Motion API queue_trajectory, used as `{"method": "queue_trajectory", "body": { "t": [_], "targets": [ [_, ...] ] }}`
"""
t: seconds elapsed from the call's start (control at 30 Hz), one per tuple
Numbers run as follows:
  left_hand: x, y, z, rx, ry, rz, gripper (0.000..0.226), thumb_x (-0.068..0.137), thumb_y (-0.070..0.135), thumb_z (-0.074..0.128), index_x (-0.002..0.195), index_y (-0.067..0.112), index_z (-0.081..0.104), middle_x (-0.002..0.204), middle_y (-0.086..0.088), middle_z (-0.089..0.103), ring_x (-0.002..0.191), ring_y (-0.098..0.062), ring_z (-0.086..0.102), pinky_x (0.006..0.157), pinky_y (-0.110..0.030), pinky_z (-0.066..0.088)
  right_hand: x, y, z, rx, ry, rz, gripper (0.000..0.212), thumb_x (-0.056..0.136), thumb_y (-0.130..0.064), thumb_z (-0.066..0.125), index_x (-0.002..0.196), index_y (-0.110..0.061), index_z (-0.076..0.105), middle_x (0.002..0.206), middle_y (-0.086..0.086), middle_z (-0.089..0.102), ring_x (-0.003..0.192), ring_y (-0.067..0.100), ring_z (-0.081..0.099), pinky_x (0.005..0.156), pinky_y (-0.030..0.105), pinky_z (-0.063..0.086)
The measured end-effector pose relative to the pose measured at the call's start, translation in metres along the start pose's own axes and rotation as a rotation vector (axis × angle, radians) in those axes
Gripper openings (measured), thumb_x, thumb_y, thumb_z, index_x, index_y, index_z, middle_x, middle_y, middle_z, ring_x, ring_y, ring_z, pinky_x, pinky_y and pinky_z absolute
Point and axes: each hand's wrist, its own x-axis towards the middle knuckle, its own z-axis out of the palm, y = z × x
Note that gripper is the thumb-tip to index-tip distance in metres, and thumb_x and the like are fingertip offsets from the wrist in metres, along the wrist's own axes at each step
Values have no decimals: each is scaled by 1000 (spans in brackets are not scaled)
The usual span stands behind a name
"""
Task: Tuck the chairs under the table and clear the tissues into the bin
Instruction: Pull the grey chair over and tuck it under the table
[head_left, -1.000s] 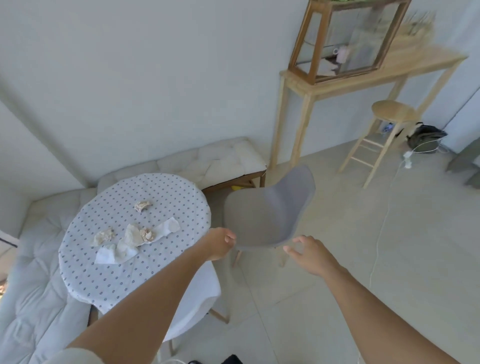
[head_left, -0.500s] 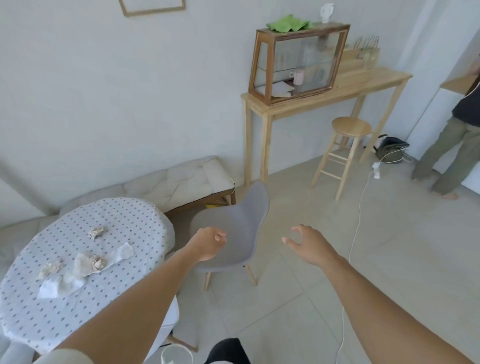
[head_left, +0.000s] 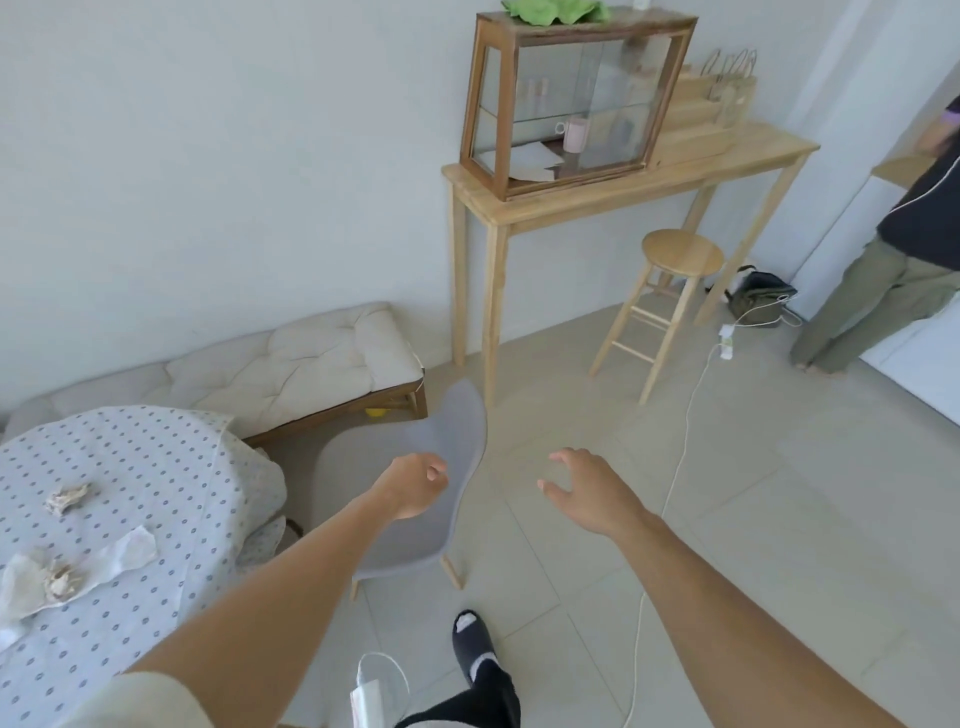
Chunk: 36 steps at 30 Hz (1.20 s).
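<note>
The left hand (head_left: 415, 486) hovers in front of the grey chair's (head_left: 410, 499) backrest with fingers loosely curled and empty, while the right hand (head_left: 587, 488) is held out over the floor, fingers spread and holding nothing. The chair stands beside the right edge of the cloth-covered worktop (head_left: 171, 467), its seat facing it. Crumpled tissues (head_left: 67, 561) lie near the worktop's left edge.

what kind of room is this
Probably a small home dining or living corner: a round table under a dotted cloth, a grey chair beside it, a cushioned bench along the wall.
</note>
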Motion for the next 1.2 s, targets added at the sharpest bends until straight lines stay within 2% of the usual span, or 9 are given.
{"method": "queue_trajectory", "body": {
  "t": [0.17,0.33,0.7,0.9,1.1,1.2],
  "targets": [
    [73,24,1,-62,-57,-62,40,105,25,50,142,20,64,142,-5,67,134,-24,60,110,-32,47,66,18,-23,-82,-98,-6,55,103,-47,52,152,-20,47,148,3,53,139,24,47,111,45,46],
    [143,45,-15,-139,-79,-111,40,105,26,49,142,20,62,141,-3,65,132,-23,61,107,-30,48,148,23,-48,-103,-123,-31,52,104,-42,52,151,-21,48,146,3,54,137,24,48,111,44,46],
    [197,41,-12,-194,-84,-288,45,106,29,44,150,19,55,145,-2,63,134,-28,60,111,-33,47,281,7,-46,-140,-267,-217,49,104,-38,53,149,-21,50,146,5,54,138,26,47,110,45,45],
    [205,40,7,-312,39,-495,42,107,27,44,146,20,59,141,-4,67,132,-28,61,111,-32,46,352,2,-28,-249,-429,-445,48,104,-39,52,148,-20,52,143,7,57,136,29,49,108,47,47],
    [204,69,36,-516,186,-726,40,106,28,50,143,21,62,140,-1,67,128,-24,64,111,-34,47,407,-3,-24,-403,-589,-709,47,104,-44,53,143,-18,55,138,9,60,133,31,53,106,49,49],
    [209,90,61,-539,241,-772,42,109,29,51,149,17,57,151,-5,59,140,-27,55,118,-34,40,431,-5,-26,-476,-627,-760,46,103,-46,53,139,-18,58,136,9,60,132,32,53,103,49,51]
  ]
}}
